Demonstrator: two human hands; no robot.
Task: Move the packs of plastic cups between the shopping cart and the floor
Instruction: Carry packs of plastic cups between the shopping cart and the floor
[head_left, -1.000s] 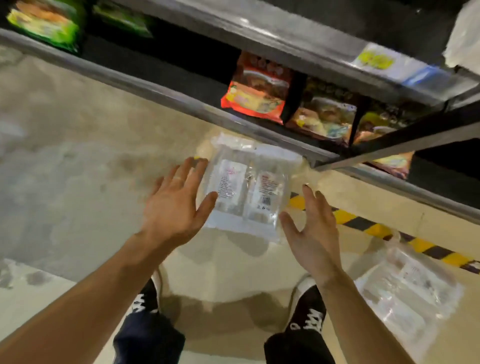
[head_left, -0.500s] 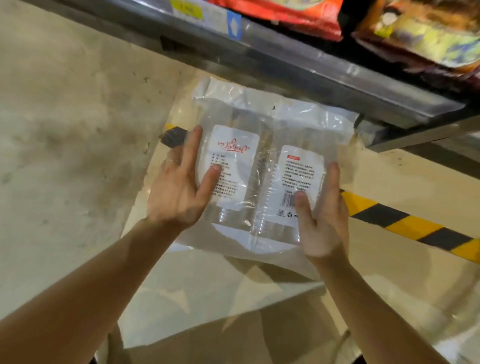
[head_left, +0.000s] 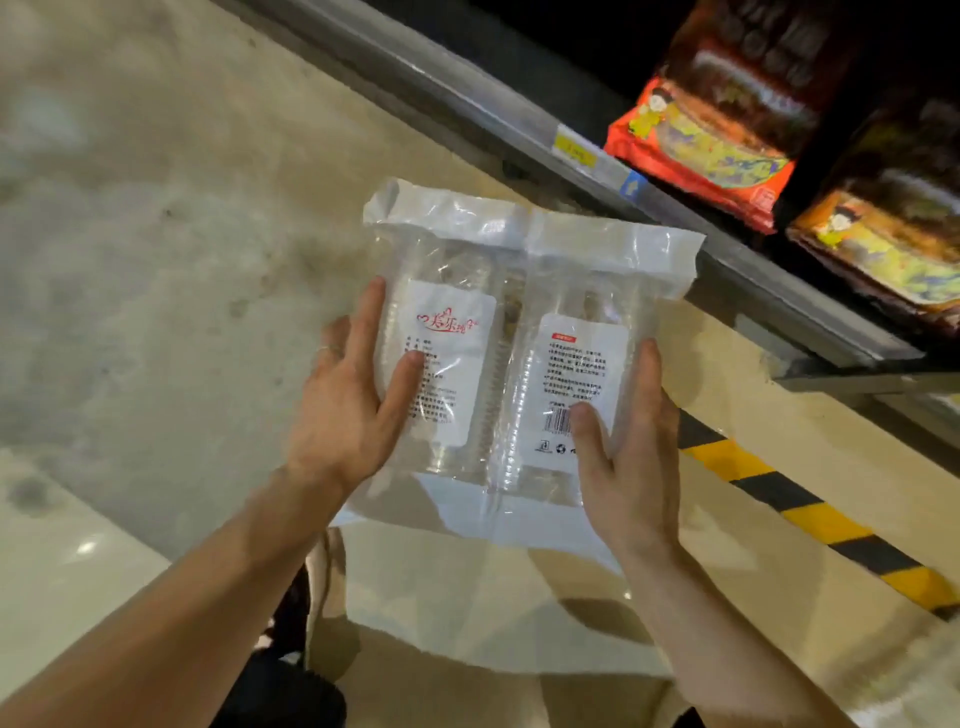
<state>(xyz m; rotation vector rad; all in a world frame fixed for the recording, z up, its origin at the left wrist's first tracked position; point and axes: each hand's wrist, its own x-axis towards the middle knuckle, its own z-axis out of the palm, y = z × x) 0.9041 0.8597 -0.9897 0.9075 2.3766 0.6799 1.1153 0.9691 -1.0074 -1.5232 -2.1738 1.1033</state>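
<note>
Left hand (head_left: 343, 410) and right hand (head_left: 628, 457) grasp the pack of plastic cups (head_left: 519, 291) by its sides; probably a pickup, with the carry to the cart next.

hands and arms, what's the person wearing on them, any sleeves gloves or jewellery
No gloves, and no sleeves in view: the left forearm and right forearm are bare to the frame edge, with no watch or wristband. The left hand wears a thin pale ring on one finger. The right hand shows no ring.

Snack bags (head_left: 727, 119) sit on the shelf (head_left: 457, 96); hazard tape (head_left: 810, 514) crosses the floor (head_left: 156, 260).
</note>
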